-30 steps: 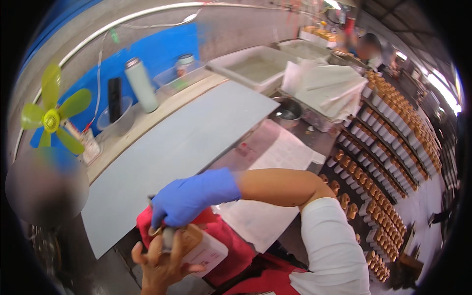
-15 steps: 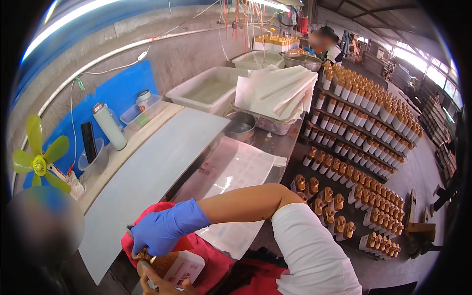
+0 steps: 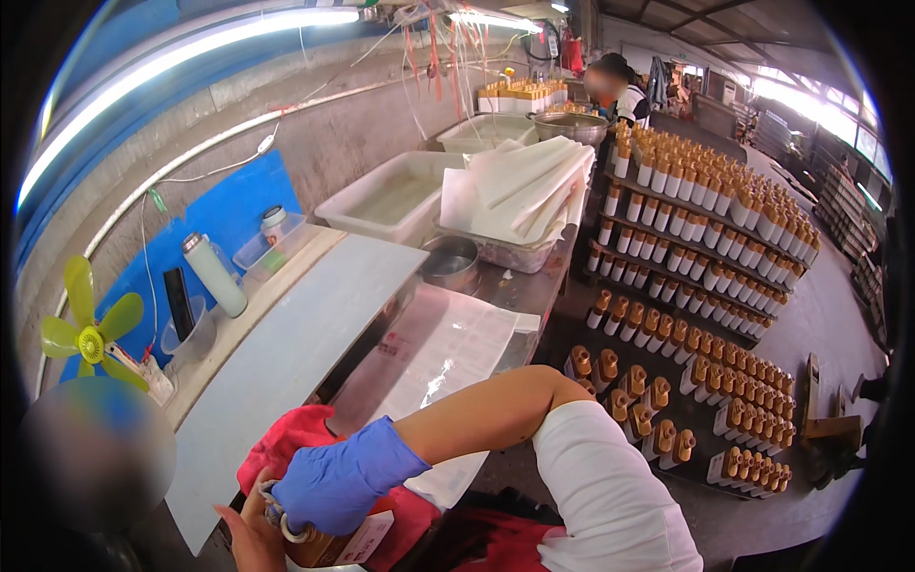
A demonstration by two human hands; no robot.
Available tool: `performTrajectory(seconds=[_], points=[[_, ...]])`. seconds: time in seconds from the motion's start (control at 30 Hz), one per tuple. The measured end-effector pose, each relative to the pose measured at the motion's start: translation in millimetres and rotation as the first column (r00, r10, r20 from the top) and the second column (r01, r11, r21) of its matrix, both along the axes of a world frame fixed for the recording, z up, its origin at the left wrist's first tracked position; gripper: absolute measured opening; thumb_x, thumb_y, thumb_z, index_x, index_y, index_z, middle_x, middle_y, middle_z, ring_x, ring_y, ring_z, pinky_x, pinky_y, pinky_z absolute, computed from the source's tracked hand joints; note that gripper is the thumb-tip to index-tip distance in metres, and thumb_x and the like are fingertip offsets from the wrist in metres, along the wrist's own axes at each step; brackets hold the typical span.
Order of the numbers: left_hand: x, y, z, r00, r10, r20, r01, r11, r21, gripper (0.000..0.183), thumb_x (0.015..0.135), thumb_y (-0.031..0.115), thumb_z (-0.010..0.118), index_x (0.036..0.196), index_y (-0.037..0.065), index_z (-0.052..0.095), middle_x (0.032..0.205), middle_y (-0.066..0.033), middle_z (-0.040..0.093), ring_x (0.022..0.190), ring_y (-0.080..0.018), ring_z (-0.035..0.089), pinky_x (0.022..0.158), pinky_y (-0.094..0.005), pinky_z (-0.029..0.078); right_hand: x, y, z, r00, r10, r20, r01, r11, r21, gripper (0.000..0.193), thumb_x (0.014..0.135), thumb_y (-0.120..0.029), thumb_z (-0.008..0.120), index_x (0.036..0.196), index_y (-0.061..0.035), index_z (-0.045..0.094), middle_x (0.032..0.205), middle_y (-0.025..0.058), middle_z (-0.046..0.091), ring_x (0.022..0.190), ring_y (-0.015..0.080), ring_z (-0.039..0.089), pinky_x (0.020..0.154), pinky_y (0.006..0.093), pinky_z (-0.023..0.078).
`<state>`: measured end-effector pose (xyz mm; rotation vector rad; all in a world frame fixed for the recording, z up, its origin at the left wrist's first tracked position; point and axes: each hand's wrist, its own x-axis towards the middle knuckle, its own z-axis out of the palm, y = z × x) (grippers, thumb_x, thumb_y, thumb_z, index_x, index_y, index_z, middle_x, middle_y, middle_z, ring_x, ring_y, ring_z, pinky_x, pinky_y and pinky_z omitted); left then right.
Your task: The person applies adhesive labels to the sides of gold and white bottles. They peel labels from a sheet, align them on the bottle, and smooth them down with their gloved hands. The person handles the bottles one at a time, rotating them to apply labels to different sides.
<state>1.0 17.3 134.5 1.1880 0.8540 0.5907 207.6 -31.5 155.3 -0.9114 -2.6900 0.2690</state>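
A brown-and-white bottle [image 3: 329, 550] lies tilted low in front of me, its printed white side partly showing. My left hand [image 3: 255, 534], bare, is wrapped against the bottle's neck end, thumb sticking out to the left. Over that same end my right hand [image 3: 329, 486], in a blue glove, is closed. A small greyish, ring-like bit shows at its fingertips; what it is I cannot make out. Red cloth [image 3: 286, 440] lies behind and beneath the hands. Most of the bottle's neck is hidden by the fingers.
A long grey board [image 3: 295, 334] runs along the left, beside a yellow-green fan [image 3: 91, 343] and a flask [image 3: 214, 276]. Ahead stand a metal pot [image 3: 450, 265], white tubs [image 3: 386, 195] and stacked sheets [image 3: 524, 186]. Racks of brown-and-white bottles [image 3: 705, 205] fill the right; a person [image 3: 629, 100] stands far off.
My left hand has shifted left and up round the neck end. The bottle has turned and sunk lower, with less white showing. The gloved hand has moved slightly right and down.
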Motion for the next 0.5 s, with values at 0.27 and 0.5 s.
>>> performTrajectory(seconds=[0.27, 0.5], points=[[-12.6, 10.8, -24.1, 0.941, -0.214, 0.261, 0.159, 0.963, 0.218, 0.08, 0.093, 0.064, 0.018, 0.135, -0.001, 0.04, 0.132, -0.0187, 0.045, 0.123, -0.0276, 0.043, 0.106, -0.0455, 0.027, -3.4, -7.2, 23.6, 0.999, -0.013, 0.035, 0.019, 0.986, -0.165, 0.018, 0.081, -0.024, 0.055, 0.082, -0.0066, 0.06, 0.078, 0.0158, 0.059, 0.068, 0.0346, 0.06, 0.056, 0.0448, 0.045], [-42.3, -0.8, -49.1, 0.954, 0.04, 0.296, -0.105, 0.972, 0.209, 0.07, 0.098, 0.054, 0.022, 0.132, -0.005, 0.038, 0.1, -0.0199, 0.065, 0.095, -0.0251, 0.061, 0.095, -0.0363, 0.038, -5.5, -16.0, 20.2, 0.984, -0.164, 0.073, 0.176, 0.964, -0.201, 0.028, 0.088, -0.034, 0.05, 0.092, -0.0082, 0.062, 0.098, 0.0183, 0.054, 0.073, 0.034, 0.06, 0.06, 0.0437, 0.048]])
